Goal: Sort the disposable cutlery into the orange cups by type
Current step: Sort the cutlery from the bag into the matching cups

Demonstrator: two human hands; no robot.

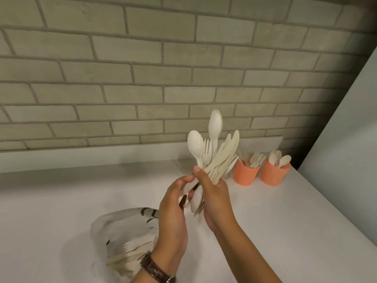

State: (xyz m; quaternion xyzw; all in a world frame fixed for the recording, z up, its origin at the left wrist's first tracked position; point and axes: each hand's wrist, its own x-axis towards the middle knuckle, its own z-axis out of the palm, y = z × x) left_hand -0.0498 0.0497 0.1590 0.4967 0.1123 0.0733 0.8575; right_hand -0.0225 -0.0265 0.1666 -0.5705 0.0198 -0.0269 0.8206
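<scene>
Right hand (216, 198) is wrapped tight around a mixed bundle of cutlery (216, 156), thumb across the front. It's white spoons, a fork and a bunch of knives fanning upward, all held in the air above the counter (61, 211). Left hand (175, 209) is curled in from the other side and its fingertips pinch the handles low down. Between the two hands you can't really see the bottom ends of the pieces. There's a brown watch (156, 269) on the left wrist. Just below the hands a crumpled plastic bag (114, 227) lies on the counter with more forks and knives inside, and the left forearm covers its right edge. Off to the right, near the corner, two orange cups stand side by side: the left cup (245, 174) is full of forks (253, 158), the right cup (273, 175) holds spoons (280, 159). The knife tips of the bundle poke across just beside the fork cup's left edge. Behind it all is a pale brick wall (122, 68), and a plain white panel (346, 129) closes off the right side.
</scene>
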